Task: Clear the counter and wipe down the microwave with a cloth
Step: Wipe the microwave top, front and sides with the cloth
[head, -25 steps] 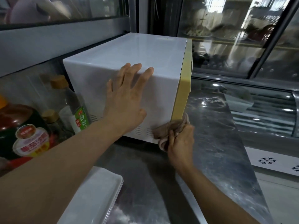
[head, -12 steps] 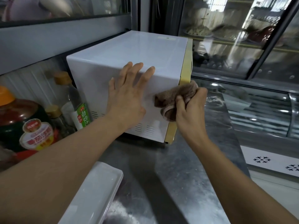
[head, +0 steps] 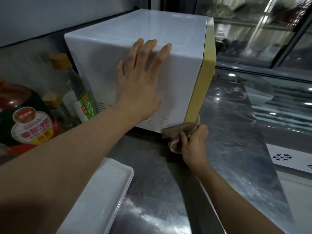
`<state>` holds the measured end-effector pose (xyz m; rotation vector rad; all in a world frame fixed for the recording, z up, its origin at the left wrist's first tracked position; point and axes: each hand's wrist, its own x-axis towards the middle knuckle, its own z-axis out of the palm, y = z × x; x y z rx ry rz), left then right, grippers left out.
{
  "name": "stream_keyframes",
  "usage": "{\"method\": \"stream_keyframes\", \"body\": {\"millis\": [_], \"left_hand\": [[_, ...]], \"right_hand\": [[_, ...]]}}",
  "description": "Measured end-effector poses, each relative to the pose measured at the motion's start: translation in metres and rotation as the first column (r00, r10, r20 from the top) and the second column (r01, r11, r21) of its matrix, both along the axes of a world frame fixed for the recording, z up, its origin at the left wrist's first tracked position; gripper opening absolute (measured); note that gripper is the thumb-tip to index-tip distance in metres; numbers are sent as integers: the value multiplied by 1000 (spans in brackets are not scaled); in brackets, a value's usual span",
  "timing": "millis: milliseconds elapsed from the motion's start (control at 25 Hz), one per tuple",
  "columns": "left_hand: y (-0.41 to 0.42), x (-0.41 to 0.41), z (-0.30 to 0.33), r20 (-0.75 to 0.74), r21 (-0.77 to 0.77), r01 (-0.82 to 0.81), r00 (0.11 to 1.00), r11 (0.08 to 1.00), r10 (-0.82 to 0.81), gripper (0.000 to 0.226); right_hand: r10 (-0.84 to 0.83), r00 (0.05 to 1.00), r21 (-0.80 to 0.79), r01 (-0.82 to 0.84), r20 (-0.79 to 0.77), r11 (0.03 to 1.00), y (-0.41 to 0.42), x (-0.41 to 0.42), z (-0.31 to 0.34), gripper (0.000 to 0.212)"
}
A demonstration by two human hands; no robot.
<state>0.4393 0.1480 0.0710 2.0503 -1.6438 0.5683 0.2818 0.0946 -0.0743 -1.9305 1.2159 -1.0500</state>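
A white microwave [head: 108,53] with a yellow front frame stands on the steel counter [head: 224,125], its side panel facing me. My left hand [head: 140,85] lies flat against that side panel, fingers spread up to the top edge. My right hand [head: 194,144] grips a bunched brown cloth [head: 179,132]. The cloth presses on the bottom corner of the microwave, where the white side meets the yellow frame, just above the counter.
Left of the microwave stand several bottles: a clear one with a green label [head: 84,98], a small one [head: 55,107] and a large dark sauce jug [head: 25,119]. A white tray [head: 101,196] lies at the counter's near edge. Glass display cases [head: 253,39] stand behind.
My right hand has wiped the cloth down the microwave's front corner, from mid-height to the bottom edge. Before that it had moved up from the bottom. My left hand stayed flat on the side.
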Motion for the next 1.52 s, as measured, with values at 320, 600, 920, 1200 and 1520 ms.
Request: {"method": "stream_keyframes", "body": {"millis": [320, 600, 920, 1200, 1520], "left_hand": [[1, -1, 1, 4, 14, -15, 1000, 1000, 15, 105], [7, -2, 8, 12, 95, -46, 999, 994, 45, 109], [17, -17, 31, -26, 269, -113, 992, 956, 124, 106], [32, -50, 56, -79, 451, -222, 955, 864, 287, 110], [101, -123, 77, -179, 623, -172, 919, 763, 353, 96]], "right_hand": [[-2, 998, 197, 15, -66, 980, -8, -10, -7, 33], [75, 966, 194, -27, -248, 981, -7, -10, 10, 21], [163, 861, 178, -86, -482, 980, -14, -50, 51, 37], [265, 863, 171, -210, -431, 963, -27, -85, 108, 43], [261, 960, 255, -227, -106, 940, -3, -132, 177, 42]]}}
